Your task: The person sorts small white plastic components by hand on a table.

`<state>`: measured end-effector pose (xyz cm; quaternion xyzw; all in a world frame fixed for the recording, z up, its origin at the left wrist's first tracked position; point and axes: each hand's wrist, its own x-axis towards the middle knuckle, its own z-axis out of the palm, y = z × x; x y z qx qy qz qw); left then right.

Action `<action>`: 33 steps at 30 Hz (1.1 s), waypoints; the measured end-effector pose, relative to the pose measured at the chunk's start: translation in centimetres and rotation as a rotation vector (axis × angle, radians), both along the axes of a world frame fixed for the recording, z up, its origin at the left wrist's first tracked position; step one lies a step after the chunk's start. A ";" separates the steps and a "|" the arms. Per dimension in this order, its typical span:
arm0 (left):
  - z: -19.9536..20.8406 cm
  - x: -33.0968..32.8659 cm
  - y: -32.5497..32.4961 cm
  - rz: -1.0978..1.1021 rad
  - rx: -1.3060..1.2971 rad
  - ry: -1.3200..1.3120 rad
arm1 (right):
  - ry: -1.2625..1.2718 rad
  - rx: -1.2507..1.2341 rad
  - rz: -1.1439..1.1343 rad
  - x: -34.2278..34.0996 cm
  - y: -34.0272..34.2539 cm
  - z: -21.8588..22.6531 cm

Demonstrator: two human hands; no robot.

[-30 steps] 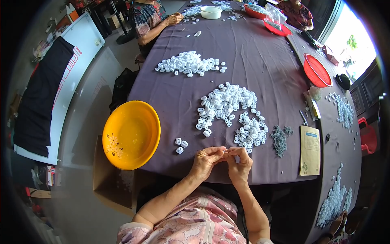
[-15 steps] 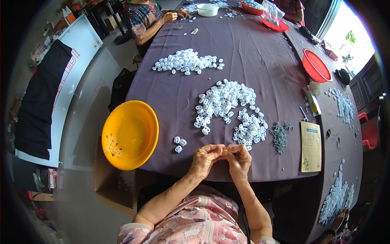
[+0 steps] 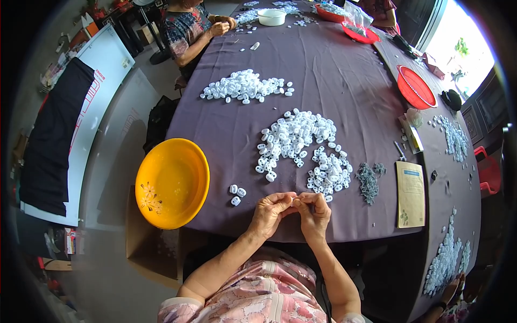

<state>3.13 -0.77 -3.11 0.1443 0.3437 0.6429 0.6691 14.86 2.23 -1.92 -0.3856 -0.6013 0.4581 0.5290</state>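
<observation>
A person sits at the near edge of a long counter [image 3: 334,70] covered in a dark purple cloth, both hands raised just above the cloth's edge. The left hand [image 3: 269,212] and right hand [image 3: 315,211] meet fingertip to fingertip, the fingers of each pinched together around something very small and pale. The piece itself [image 3: 294,201] is nearly hidden between the fingertips, so its shape cannot be told.

Just beyond the fingers lies a heap of small white plastic pieces [image 3: 301,148], spreading away across the cloth. Just to the left of the fingers sit three loose white pieces [image 3: 236,194]. To the right of the fingers is a small clump of grey bits [image 3: 369,180], and further right a tan booklet [image 3: 410,194]. Well to the left of the fingers, a yellow bowl [image 3: 172,183] juts out past the counter's edge, resting on a cardboard box [image 3: 153,253] below.

The likely risks: the pinched piece is tiny and held over the very edge of the cloth, so a slip of the fingertips could drop it into the lap or onto the floor. An elbow swinging left could knock the overhanging bowl off its box. A sleeve dragging forward could scatter the near heap.

Further off, another heap of white pieces [image 3: 245,89] and a second person [image 3: 188,29] at the far left side.
</observation>
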 end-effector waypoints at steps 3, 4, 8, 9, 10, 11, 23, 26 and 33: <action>-0.1 0.1 -0.1 0.020 -0.003 0.011 | 0.104 -0.112 0.041 -0.1 0.0 -0.1; -0.1 0.1 -0.2 0.036 -0.006 0.022 | 0.122 -0.120 0.044 -0.1 -0.1 -0.2; -0.2 0.2 -0.3 0.041 -0.013 0.039 | 0.151 -0.130 0.063 -0.1 -0.2 -0.2; -0.2 0.3 -0.3 0.040 -0.018 0.047 | 0.150 -0.133 0.063 -0.1 -0.3 -0.1; -0.2 0.3 -0.2 0.039 -0.024 0.055 | 0.144 -0.127 0.072 -0.1 -0.3 -0.1; -0.1 0.2 -0.2 0.040 -0.027 0.055 | 0.138 -0.122 0.081 -0.1 -0.3 0.0; 0.1 -0.8 -0.1 -0.045 0.020 -0.048 | 0.127 -0.024 0.074 -0.1 -0.3 0.0; 0.1 -0.8 0.0 -0.047 0.030 -0.059 | 0.093 0.001 0.051 -0.2 -0.3 -0.2; 0.1 -0.5 -0.1 -0.016 0.015 -0.017 | 0.190 -0.137 0.096 -0.3 -0.3 0.3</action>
